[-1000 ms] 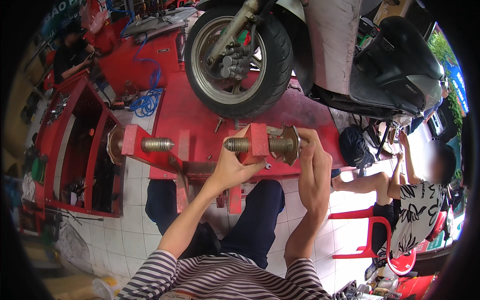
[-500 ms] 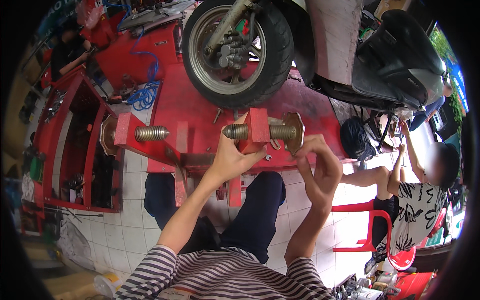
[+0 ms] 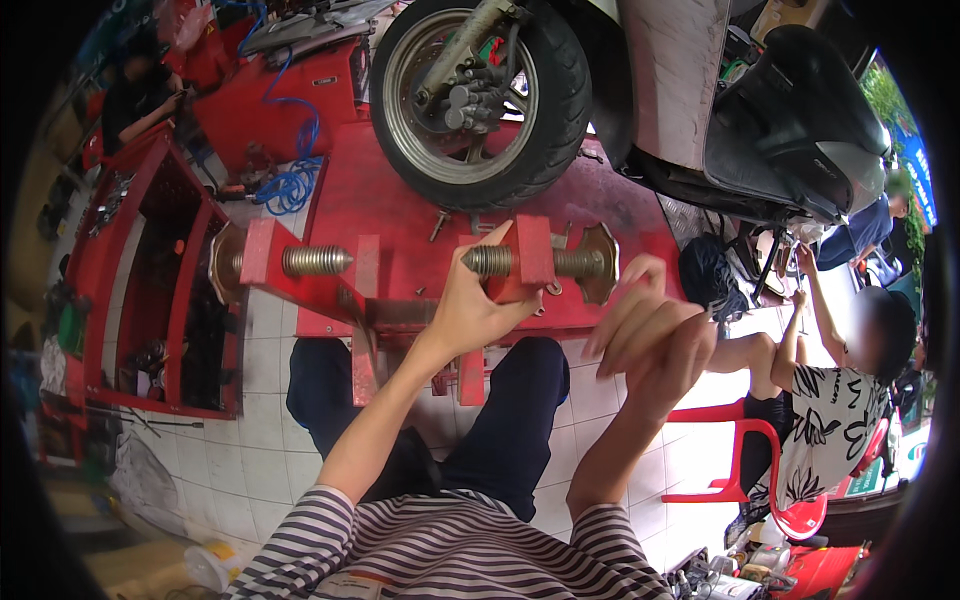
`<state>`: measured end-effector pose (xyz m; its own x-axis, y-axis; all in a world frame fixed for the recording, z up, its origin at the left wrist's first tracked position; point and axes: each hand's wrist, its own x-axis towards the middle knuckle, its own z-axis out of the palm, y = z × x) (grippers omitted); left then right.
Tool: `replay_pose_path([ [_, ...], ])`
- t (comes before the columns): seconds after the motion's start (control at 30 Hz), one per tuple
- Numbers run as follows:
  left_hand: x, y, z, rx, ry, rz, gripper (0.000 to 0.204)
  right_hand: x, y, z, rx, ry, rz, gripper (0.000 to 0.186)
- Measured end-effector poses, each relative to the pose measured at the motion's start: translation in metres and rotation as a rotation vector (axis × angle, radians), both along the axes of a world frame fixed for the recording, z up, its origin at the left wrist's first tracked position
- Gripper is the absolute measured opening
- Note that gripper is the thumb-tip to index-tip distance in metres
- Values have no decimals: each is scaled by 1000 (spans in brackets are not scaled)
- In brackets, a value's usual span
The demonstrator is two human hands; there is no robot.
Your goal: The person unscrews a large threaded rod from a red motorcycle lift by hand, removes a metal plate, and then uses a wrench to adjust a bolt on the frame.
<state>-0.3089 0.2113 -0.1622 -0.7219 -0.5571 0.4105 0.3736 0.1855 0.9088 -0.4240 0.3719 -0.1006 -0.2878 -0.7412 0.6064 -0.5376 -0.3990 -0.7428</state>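
My left hand (image 3: 475, 310) is closed round the red block (image 3: 533, 250) on the right of a red stand, through which a threaded steel bolt (image 3: 488, 261) runs, its pointed tip to the left and a wavy-edged brass-coloured knob (image 3: 600, 263) at its outer end. My right hand (image 3: 650, 335) is off the knob, below and right of it, fingers loosely bent, apart and motion-blurred, holding nothing. A matching bolt (image 3: 316, 260) with knob (image 3: 225, 264) sits in the stand's left block (image 3: 262, 250). Small loose metal pieces (image 3: 439, 224) lie on the red platform (image 3: 370, 180) behind.
A scooter's front wheel (image 3: 474, 110) stands above the platform. A red tool cabinet (image 3: 175, 405) and coiled blue hose (image 3: 290, 185) are left. A co-worker (image 3: 830, 420) sits on a red chair (image 3: 740, 470) at right; other people (image 3: 140, 110) are at upper left and far right.
My right hand has let go of the knob and moved right and downward, its fingers loosening. The knob has turned a little. My left hand keeps its grip on the block.
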Motion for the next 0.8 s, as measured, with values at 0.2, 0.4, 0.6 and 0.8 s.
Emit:
replay_pose_path([
  [0.2, -1, -1, 0, -67, 77, 39, 50, 11, -13, -24, 171, -223, -304, 62],
  [0.4, 3, 2, 1, -95, 100, 74, 50, 20, -33, 15, 163, -111, -247, 67],
  [0.6, 8, -1, 5, 11, 51, 8, 48, 16, -22, -1, -215, 202, -57, 61],
  [0.8, 11, 1, -4, -66, 41, 40, 51, 32, -16, -50, -129, 109, -408, 70],
])
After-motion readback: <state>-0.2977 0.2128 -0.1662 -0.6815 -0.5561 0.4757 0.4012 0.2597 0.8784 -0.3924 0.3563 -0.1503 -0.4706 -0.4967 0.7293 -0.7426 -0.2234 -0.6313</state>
